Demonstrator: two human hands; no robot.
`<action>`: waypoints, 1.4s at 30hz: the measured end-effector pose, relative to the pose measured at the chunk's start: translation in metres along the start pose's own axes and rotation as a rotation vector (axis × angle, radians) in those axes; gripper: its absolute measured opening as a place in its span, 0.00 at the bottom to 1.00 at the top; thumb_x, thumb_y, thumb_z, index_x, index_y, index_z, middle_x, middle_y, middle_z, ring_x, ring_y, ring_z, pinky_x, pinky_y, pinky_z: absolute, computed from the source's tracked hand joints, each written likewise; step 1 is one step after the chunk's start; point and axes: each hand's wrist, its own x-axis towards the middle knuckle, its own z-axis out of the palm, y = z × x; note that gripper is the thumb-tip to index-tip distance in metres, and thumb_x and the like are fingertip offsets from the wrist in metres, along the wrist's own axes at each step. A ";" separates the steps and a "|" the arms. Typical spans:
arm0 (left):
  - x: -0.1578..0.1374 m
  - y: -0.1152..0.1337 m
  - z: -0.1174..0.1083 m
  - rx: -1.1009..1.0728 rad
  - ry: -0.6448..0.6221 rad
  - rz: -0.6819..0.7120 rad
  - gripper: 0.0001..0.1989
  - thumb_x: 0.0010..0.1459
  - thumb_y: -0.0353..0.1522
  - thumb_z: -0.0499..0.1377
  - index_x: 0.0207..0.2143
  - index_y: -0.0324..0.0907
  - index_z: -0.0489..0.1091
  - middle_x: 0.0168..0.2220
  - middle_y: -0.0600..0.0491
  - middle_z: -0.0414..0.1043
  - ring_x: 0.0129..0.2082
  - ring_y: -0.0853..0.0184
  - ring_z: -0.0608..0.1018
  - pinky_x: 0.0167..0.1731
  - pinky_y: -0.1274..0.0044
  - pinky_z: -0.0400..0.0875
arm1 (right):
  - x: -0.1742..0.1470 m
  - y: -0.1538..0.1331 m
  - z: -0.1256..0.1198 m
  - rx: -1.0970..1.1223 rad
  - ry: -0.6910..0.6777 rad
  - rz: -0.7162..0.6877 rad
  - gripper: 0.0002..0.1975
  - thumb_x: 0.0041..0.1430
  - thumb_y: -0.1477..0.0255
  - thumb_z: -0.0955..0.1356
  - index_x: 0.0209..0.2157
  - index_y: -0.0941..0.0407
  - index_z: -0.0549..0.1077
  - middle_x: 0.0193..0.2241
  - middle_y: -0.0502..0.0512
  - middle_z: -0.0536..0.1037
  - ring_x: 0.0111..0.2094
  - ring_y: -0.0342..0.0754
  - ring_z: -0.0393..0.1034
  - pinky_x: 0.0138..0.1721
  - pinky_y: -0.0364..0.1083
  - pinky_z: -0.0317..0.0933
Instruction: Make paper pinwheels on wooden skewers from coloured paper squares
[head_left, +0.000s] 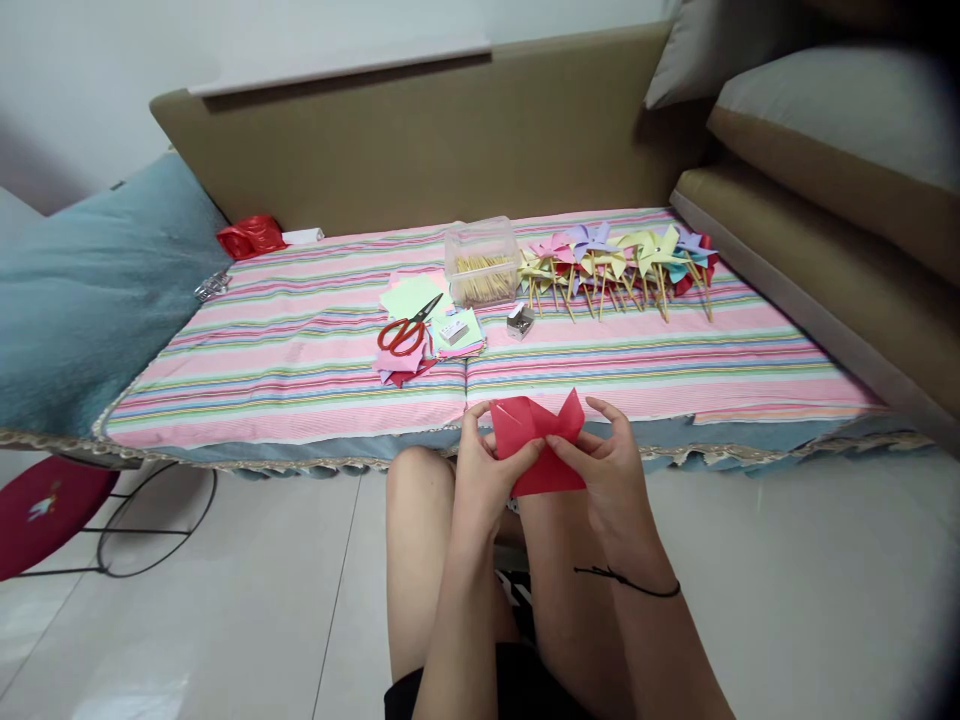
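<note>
A square of red paper (544,475) is held between my two hands, above my knees. Two of its upper parts stand up as pointed flaps. My left hand (491,465) pinches the paper at its left side, thumb on the front. From the right, my right hand (604,460) grips it the same way, its thumb near the middle and its index finger raised. Both thumb tips almost meet at the paper's centre. The fingers behind the sheet are partly hidden.
On the striped sofa cover (300,340) lie red-handled scissors (405,335), coloured paper sheets (412,295), a small box (520,320) and a clear plastic box (484,262) of sticks. Several finished paper pinwheels (600,250) lie at right. A red stool (56,510) stands at left.
</note>
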 end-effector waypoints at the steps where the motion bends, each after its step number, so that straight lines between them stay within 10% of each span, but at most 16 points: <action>1: 0.000 0.000 0.000 -0.003 0.008 0.001 0.32 0.41 0.33 0.68 0.48 0.45 0.56 0.28 0.55 0.76 0.24 0.67 0.77 0.26 0.77 0.70 | 0.000 0.000 0.000 0.002 -0.004 0.006 0.44 0.33 0.65 0.79 0.51 0.52 0.58 0.27 0.51 0.81 0.29 0.52 0.76 0.35 0.53 0.69; 14: 0.000 0.008 -0.011 0.044 -0.071 0.010 0.29 0.46 0.34 0.66 0.49 0.46 0.57 0.28 0.56 0.75 0.25 0.69 0.76 0.27 0.78 0.70 | 0.002 -0.001 -0.005 0.066 0.031 0.041 0.46 0.31 0.67 0.79 0.53 0.54 0.58 0.27 0.52 0.82 0.28 0.48 0.75 0.35 0.48 0.69; 29: 0.013 -0.003 -0.022 0.078 -0.034 0.389 0.16 0.46 0.26 0.66 0.38 0.41 0.67 0.30 0.53 0.76 0.30 0.72 0.77 0.29 0.81 0.69 | 0.007 0.003 -0.012 0.053 0.016 0.068 0.43 0.33 0.68 0.79 0.51 0.53 0.60 0.27 0.51 0.81 0.29 0.50 0.76 0.34 0.49 0.69; 42: 0.009 -0.003 -0.012 0.046 -0.110 0.250 0.16 0.42 0.27 0.69 0.34 0.41 0.68 0.32 0.54 0.74 0.35 0.70 0.77 0.37 0.79 0.72 | 0.003 -0.003 -0.009 0.069 0.011 0.051 0.43 0.32 0.69 0.79 0.51 0.53 0.59 0.26 0.51 0.81 0.25 0.48 0.75 0.30 0.46 0.68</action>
